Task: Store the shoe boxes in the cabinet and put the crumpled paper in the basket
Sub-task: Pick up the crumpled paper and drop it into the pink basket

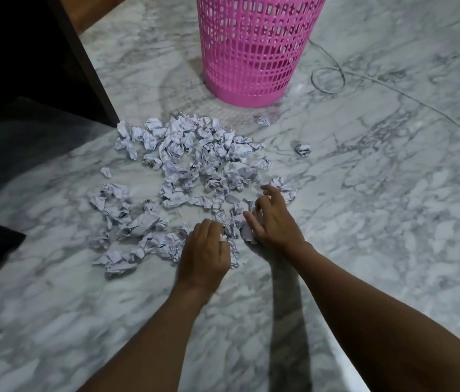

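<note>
A wide pile of crumpled paper (192, 171) lies spread on the marble floor. Beyond it stands a pink slotted basket (254, 46), upright. My left hand (204, 253) is at the near edge of the pile, fingers curled round crumpled paper. My right hand (272, 219) is just to its right, fingers bent and gathering paper pieces under the palm. Two stray paper balls (303, 149) lie apart to the right of the pile. No shoe box is in view.
A dark wooden cabinet side (81, 58) rises at the left, with dark shadow beside it. A thin grey cord (333, 77) loops across the floor right of the basket. Marble floor (393, 193) stretches to the right.
</note>
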The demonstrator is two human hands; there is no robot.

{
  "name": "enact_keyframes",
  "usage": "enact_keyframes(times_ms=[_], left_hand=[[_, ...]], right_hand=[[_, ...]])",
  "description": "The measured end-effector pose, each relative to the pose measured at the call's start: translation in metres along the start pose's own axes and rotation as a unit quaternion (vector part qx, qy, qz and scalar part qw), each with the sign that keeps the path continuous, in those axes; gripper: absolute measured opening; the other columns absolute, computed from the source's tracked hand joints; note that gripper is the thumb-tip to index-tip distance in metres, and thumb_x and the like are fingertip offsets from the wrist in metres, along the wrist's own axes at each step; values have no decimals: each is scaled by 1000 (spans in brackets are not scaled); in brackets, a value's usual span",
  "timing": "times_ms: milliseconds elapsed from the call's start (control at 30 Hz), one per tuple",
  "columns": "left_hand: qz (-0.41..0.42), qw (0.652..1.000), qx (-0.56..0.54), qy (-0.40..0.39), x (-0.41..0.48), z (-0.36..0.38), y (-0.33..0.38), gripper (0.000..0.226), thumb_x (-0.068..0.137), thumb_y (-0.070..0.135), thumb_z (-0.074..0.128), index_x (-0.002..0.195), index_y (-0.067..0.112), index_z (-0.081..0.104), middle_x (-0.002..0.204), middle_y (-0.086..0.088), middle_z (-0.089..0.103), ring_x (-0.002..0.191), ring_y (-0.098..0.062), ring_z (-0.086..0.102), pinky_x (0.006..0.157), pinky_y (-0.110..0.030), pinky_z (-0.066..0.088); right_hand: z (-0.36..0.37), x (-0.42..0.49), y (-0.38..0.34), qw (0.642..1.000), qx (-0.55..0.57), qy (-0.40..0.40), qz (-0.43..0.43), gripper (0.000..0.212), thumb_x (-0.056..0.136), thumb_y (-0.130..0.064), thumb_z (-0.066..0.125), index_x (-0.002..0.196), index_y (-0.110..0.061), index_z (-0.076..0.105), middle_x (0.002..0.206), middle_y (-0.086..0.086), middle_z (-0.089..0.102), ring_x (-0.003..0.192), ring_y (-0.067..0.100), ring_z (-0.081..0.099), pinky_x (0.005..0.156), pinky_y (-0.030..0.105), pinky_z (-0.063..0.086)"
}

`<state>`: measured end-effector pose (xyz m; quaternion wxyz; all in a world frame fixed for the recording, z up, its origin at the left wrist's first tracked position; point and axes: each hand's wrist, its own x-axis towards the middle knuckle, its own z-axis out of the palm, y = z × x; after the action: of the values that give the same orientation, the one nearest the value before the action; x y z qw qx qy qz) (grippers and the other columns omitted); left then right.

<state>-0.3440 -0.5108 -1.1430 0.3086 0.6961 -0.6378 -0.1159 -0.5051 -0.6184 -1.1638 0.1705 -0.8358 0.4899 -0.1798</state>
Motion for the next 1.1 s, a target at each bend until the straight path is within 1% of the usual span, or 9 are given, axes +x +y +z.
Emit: enact_keyframes(times_ms=[100, 233, 300, 467, 633, 733, 867, 1000, 1100], left_hand=[[-9, 999, 31, 8, 14, 1, 0, 21, 79, 21, 41, 92, 7, 49, 90, -13, 49, 80, -31, 45, 69, -43, 42], [-23, 994, 104, -22, 19, 12, -3, 30, 86, 34, 47, 103, 10, 46, 101, -10, 46, 92, -28, 44, 80, -41, 41], [-19, 993, 112, -36, 15, 18, -6, 33, 88, 37, 48, 107, 10, 46, 107, -10, 45, 98, -28, 44, 86, -41, 41], [-33, 994, 85, -61, 2, 23, -11, 53, 84, 47, 53, 119, 8, 45, 132, -15, 40, 125, -33, 40, 102, -46, 42], [-17, 994, 53, -92, -4, 23, -9, 70, 78, 52, 59, 129, 9, 37, 156, -15, 18, 146, -31, 21, 114, -40, 30], [0, 994, 45, -101, -7, 24, -9, 76, 77, 48, 58, 136, 7, 34, 154, -17, 25, 143, -32, 28, 113, -46, 34], [-4, 994, 25, -108, -10, 27, -13, 78, 73, 40, 59, 137, 7, 28, 147, -18, 34, 137, -34, 36, 109, -48, 39], [-1, 997, -6, -74, -10, 31, -18, 55, 74, 29, 55, 121, 7, 36, 130, -18, 44, 121, -38, 47, 97, -48, 48], [14, 999, 34, -37, -9, 33, -19, 37, 77, 21, 49, 110, 7, 41, 114, -17, 52, 105, -37, 53, 85, -47, 51]], right_hand=[[-4, -2, 3, 997, -16, -38, -59, 61, 85, -59, 54, 128, -16, 47, 151, 14, 36, 132, 29, 41, 106, 42, 38], [0, -7, 2, 989, -72, -78, -107, 74, 87, -73, 34, 145, -27, 43, 145, 8, 49, 129, 27, 46, 103, 48, 37], [6, -14, -2, 989, -79, -65, -109, 61, 92, -65, 33, 140, -31, 50, 136, 5, 55, 124, 25, 48, 99, 44, 39], [19, -22, -5, 992, -31, 14, -118, 36, 87, -39, 60, 116, -20, 67, 110, 3, 60, 102, 23, 53, 85, 43, 45], [17, -20, -3, 992, -17, 23, -124, 29, 83, -34, 65, 104, -16, 66, 146, 10, 46, 140, 30, 35, 108, 41, 32], [14, -14, -5, 990, -19, -27, -138, 35, 82, -35, 58, 111, -16, 63, 139, 4, 56, 133, 24, 46, 100, 47, 42], [17, -13, -5, 981, -41, -48, -182, 46, 87, -32, 56, 131, -21, 58, 120, 2, 63, 105, 24, 56, 84, 39, 44], [18, -14, -4, 981, -30, -23, -191, 36, 84, -22, 55, 117, -17, 68, 93, 3, 63, 80, 24, 55, 67, 36, 44], [12, -15, -5, 986, -17, 2, -165, 30, 83, -26, 56, 105, -13, 72, 81, 5, 62, 69, 26, 57, 59, 30, 40]])
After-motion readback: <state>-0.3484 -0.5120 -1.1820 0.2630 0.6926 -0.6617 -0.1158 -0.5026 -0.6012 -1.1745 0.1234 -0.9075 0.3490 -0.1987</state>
